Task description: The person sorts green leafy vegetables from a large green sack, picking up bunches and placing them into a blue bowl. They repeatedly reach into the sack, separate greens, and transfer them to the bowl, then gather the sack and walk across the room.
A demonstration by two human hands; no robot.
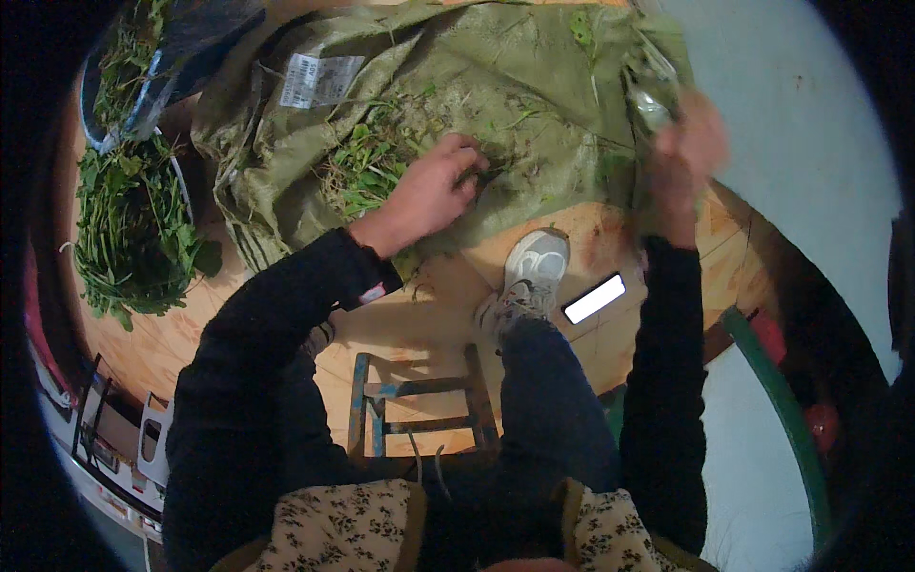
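A green woven plastic sack [515,129] is spread on the floor before me, with soil and plant scraps on it. My left hand [432,179] is low over its middle, fingers curled down. Whether they pinch a scrap, I cannot tell. A small heap of leafy greens with roots [361,168] lies just left of that hand. My right hand [690,143] is motion-blurred at the sack's right edge, beside a shiny, clear plastic-looking item [650,106]. The blur hides whether it holds anything.
Leafy stems fill a container [136,229] at left, and more greens stand in a blue-rimmed bag [132,79] behind. A phone with a lit screen [595,299] lies by my shoe [537,261]. A worn stool frame [422,390] is between my legs. A green curved edge [783,422] stands right.
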